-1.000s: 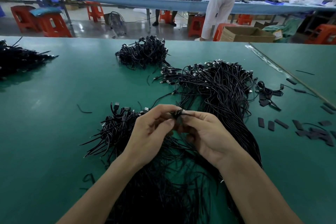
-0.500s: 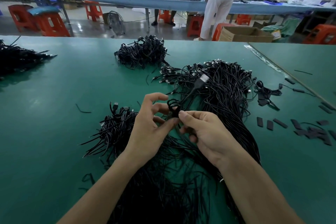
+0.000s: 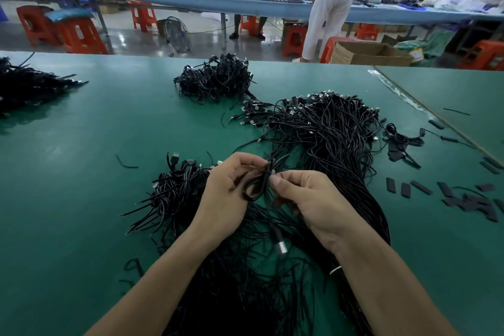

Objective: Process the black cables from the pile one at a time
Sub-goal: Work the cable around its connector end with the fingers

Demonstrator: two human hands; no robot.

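Above pile (image 3: pixel 327 139), between hands: looped cable (image 3: pixel 255 189) pinched left side by left hand (image 3: pixel 226 196), at crossing by right hand (image 3: pixel 311 207); plug tail (image 3: pixel 281 247) trailing bodyward, nearer right hand

Single head-worn wide-angle view, looking forward and down, close over the green desk (image 3: pixel 68 172), workshop visible beyond.

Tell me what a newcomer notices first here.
Both hands at centre: the left hand and right hand pinch one looped cable between them. Behind and under them sprawls the big pile of black cables on the green table, with short black strips scattered at the right.
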